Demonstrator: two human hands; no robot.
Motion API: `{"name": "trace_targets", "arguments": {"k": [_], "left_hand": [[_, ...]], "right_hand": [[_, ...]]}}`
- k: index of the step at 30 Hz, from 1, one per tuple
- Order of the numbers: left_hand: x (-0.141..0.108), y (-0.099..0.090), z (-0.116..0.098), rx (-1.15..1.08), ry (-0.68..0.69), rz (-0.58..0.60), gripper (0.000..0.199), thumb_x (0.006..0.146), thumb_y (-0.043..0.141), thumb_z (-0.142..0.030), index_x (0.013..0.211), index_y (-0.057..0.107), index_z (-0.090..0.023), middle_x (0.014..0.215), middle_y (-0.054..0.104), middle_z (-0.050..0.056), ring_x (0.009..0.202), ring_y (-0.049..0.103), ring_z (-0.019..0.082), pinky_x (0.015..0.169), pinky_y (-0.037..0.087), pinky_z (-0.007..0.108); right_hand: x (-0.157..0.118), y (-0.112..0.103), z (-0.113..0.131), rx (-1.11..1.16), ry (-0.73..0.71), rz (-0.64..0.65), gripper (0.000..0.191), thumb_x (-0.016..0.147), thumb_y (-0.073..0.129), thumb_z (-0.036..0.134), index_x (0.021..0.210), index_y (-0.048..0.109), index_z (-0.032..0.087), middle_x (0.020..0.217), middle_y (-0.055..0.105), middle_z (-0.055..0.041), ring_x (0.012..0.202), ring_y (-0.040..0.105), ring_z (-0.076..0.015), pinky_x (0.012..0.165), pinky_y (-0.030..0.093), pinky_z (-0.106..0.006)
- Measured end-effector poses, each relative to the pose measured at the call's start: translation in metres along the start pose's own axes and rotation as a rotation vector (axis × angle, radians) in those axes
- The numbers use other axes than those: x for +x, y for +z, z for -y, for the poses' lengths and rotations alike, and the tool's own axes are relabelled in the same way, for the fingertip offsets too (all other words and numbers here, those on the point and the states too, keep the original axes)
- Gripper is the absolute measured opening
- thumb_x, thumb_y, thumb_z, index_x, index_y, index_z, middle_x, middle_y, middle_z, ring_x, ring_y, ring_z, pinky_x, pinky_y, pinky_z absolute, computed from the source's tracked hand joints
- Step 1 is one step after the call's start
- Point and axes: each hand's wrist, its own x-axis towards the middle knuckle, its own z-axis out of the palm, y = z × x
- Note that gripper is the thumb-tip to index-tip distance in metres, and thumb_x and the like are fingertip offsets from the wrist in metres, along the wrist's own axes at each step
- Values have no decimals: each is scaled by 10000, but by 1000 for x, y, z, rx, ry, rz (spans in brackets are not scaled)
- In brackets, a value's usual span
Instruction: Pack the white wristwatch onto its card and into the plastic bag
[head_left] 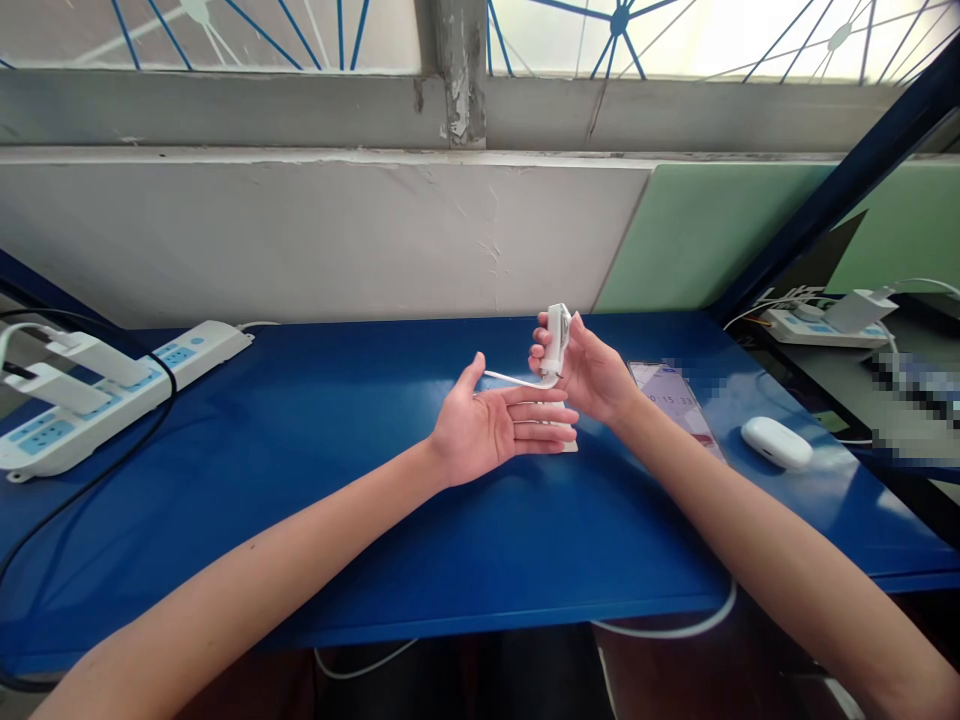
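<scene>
My right hand (592,375) has its fingers wrapped round a small bundle of white cable (556,340), held upright above the blue table (337,370). A loose white end of the cable runs left from the bundle to the thumb of my left hand (499,425). That hand is palm up with its fingers stretched out, just left of and below the bundle. Behind its fingertips a small pale flat object (571,442) shows in part; the rest of it is hidden.
A phone (671,400) showing digits lies beside my right forearm, with a white rounded case (776,442) farther right. On the left is a power strip (45,437) with plugged-in adapters and a black cable (161,415). Another strip (817,328) stands at the right.
</scene>
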Motion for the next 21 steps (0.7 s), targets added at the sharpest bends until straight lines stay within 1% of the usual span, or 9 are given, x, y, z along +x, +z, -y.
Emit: {"name": "trace_targets", "arguments": {"k": [1,3,6,9,11,13,16,19,21], "left_hand": [[0,1,-1,-16,17,-7,885,953,131,-657,1196,595,57,1169,644,284,1056,652,362,978,420,482],[1,3,-1,-13,37,-68,865,958,132,-648,1201,590,45,1245,602,287,1129,614,377,1000,403,485],[4,8,2,63,28,-201,694,983,267,-573,1158,603,9,1243,609,273,1130,621,360,999,421,464],[5,11,6,160,31,-266,503,983,407,-473,1122,609,-34,1199,643,246,1112,638,332,988,447,448],[5,12,8,211,76,-275,403,975,467,-404,1117,614,-56,1178,658,223,1136,625,319,1002,445,445],[5,11,9,255,130,-273,332,957,526,-341,1124,621,-70,1179,661,204,1162,608,313,1020,436,438],[6,9,8,314,184,-271,270,919,606,-256,1124,631,-82,1189,656,186,1164,606,305,1024,437,426],[6,5,8,350,212,-268,257,888,661,-213,1120,641,-103,1157,667,156,1118,630,276,1017,447,422],[7,4,9,377,210,-276,253,866,691,-204,1098,652,-113,1078,686,132,1024,663,240,989,468,420]], "right_hand": [[1,-2,0,7,-41,-20,124,897,613,347,925,641,230,764,650,53,747,662,-96,769,555,-220],[3,-6,0,10,-94,-49,86,863,674,308,863,632,233,733,653,74,747,673,-85,777,559,-209],[5,-9,-1,-32,-98,-83,81,886,646,322,874,645,242,816,708,63,808,694,-99,842,557,-239],[4,-7,-1,-131,-79,-98,175,925,567,407,957,663,264,966,740,27,907,699,-141,929,533,-311],[2,-3,-1,-216,-80,-81,234,917,555,464,999,665,275,1021,743,8,1000,685,-177,987,498,-363],[-1,0,-1,-300,-107,-55,264,898,571,490,1010,672,274,1020,750,-8,1105,647,-204,1045,445,-395],[-3,5,-2,-429,-213,-33,253,897,579,458,1018,691,267,1070,742,-21,1227,570,-216,1093,379,-397],[-4,6,-5,-581,-300,-30,237,902,576,434,1031,704,282,1275,657,-11,1285,510,-225,1086,380,-399],[-5,7,-7,-645,-282,-22,256,892,587,458,1045,705,290,1332,618,-11,1275,514,-241,1053,414,-412]]}}
